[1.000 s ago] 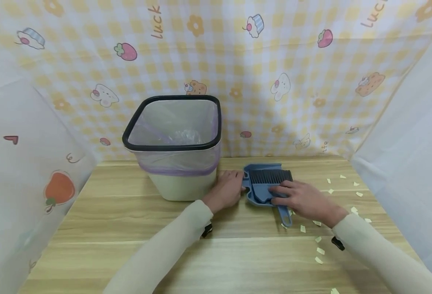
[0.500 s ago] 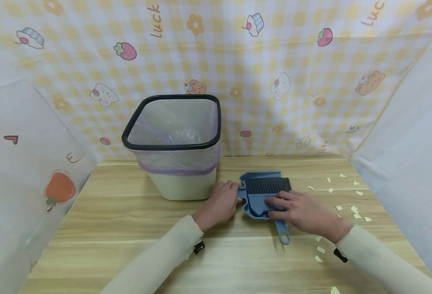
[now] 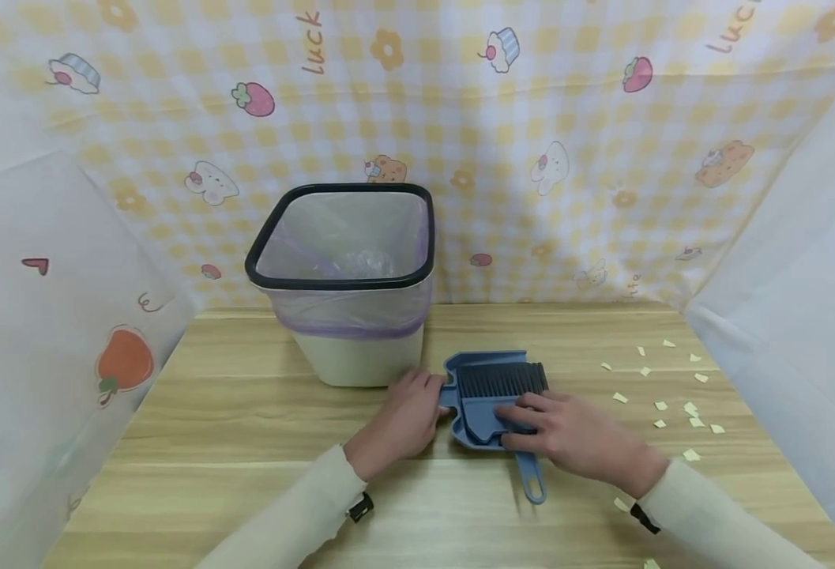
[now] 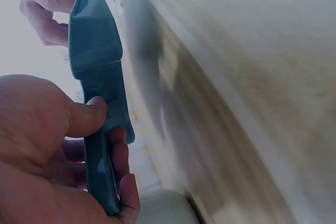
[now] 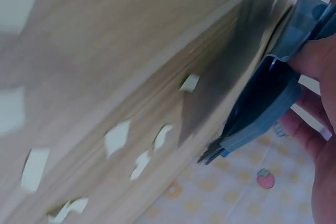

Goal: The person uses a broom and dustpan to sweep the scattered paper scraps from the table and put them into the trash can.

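A blue dustpan is held just over the wooden table, its handle pointing left. My left hand grips that handle, thumb on one side and fingers curled round the other in the left wrist view. A blue hand brush with dark bristles lies nested in the dustpan, its looped handle pointing toward me. From the right, my right hand holds the brush, fingers over its blue body. In the right wrist view the thumb presses one side of the blue plastic, with fingers on the other side; the fingertips are partly hidden.
A pale bin with a black rim and a clear liner stands behind my left hand. Several small pale paper scraps are scattered over the table's right side. A checked cloth hangs at the back.
Both hands have drawn the dustpan and brush together toward me and slightly left, away from the back cloth. More paper scraps show on the right where they were covered before.
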The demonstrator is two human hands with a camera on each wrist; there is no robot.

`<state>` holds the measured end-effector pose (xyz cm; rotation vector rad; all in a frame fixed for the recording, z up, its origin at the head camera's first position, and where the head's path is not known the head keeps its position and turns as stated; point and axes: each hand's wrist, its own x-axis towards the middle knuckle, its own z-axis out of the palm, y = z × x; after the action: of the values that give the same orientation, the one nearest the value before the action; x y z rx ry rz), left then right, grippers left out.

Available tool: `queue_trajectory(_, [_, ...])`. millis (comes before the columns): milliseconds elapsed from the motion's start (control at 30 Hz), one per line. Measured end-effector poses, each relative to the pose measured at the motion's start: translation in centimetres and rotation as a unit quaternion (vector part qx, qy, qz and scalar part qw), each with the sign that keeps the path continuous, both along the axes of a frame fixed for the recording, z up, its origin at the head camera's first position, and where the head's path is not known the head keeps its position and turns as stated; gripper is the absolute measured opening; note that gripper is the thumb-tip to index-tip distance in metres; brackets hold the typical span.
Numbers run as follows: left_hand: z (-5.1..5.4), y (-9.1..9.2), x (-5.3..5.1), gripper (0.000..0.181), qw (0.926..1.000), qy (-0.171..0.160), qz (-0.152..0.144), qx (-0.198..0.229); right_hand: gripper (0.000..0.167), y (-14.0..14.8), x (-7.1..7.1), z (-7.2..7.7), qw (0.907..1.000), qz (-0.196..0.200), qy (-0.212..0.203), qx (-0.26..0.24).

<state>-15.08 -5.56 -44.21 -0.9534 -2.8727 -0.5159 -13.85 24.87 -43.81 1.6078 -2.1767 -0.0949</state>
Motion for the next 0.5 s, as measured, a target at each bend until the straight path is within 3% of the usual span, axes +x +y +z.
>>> queue_trajectory(233, [-0.4,-1.9,1.3,0.036,0.9997,0.009,-0.011,0.021,0.045,-1.9,1.1,-0.2,0.9999,0.009,0.008,0.010])
queue_trajectory(500, [-0.7,-3.7,2.7,0.036,0.9993,0.003,0.004,0.038,0.045,-3.5,1.8,-0.9,0.9993,0.014,0.026,0.024])
